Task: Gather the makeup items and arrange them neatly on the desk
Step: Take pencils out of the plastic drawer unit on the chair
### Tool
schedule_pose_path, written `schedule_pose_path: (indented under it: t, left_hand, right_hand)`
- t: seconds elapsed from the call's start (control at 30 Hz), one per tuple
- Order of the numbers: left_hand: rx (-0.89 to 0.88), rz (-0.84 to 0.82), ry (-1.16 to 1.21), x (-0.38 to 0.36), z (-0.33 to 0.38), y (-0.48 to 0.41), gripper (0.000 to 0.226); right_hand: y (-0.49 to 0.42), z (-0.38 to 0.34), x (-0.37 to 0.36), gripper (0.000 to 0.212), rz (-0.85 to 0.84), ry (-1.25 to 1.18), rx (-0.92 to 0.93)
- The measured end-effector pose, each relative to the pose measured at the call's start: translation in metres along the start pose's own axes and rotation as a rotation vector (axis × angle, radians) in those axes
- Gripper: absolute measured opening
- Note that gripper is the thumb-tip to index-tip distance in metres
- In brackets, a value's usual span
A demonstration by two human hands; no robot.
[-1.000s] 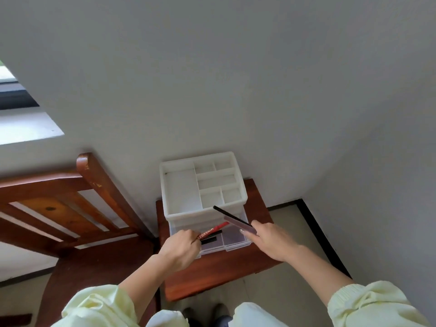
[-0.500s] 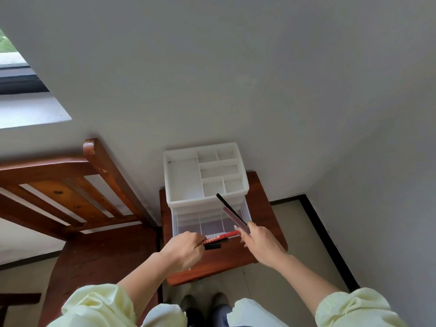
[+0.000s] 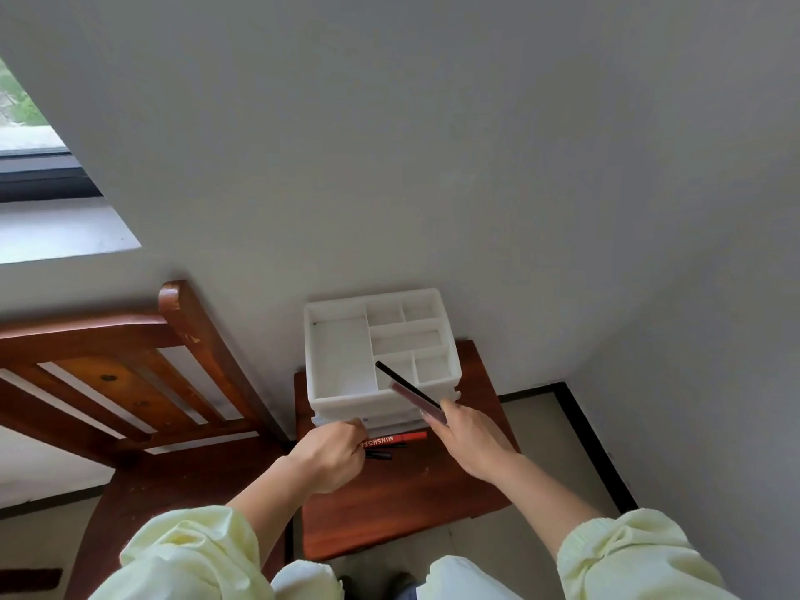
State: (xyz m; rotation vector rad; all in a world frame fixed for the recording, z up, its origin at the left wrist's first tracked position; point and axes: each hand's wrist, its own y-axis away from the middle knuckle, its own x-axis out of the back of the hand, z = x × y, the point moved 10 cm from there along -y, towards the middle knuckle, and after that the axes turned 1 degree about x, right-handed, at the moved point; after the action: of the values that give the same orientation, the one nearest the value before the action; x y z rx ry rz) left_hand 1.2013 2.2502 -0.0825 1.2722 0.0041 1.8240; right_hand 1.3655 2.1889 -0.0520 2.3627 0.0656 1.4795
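Your left hand [image 3: 331, 459] curls around a red tube [image 3: 402, 438] and thin black sticks [image 3: 380, 456], too dark to count. Their near ends are hidden in your fist, just in front of the white organizer [image 3: 346, 402] on the small wooden table [image 3: 411, 504]. Your right hand [image 3: 469, 443] pinches a black pencil [image 3: 400, 381] and a mauve tube [image 3: 415, 402] above the organizer's front edge, their lower ends hidden behind your fingers.

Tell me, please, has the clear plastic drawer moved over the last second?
Yes: the clear plastic drawer has slid back in under the white compartmented organiser tray.
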Motion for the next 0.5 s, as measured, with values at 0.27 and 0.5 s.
schedule_pose_path:
  t: [0.27, 0.5]
  left_hand:
    - [0.034, 0.019, 0.021, 0.011, -0.004, -0.013, 0.051]
    - [0.102, -0.048, 0.249, 0.009, 0.003, -0.013, 0.027]
  right_hand:
    - [-0.013, 0.000, 0.002, 0.027, -0.008, 0.007, -0.001]
    - [-0.002, 0.015, 0.012, 0.028, 0.087, -0.128, -0.062]
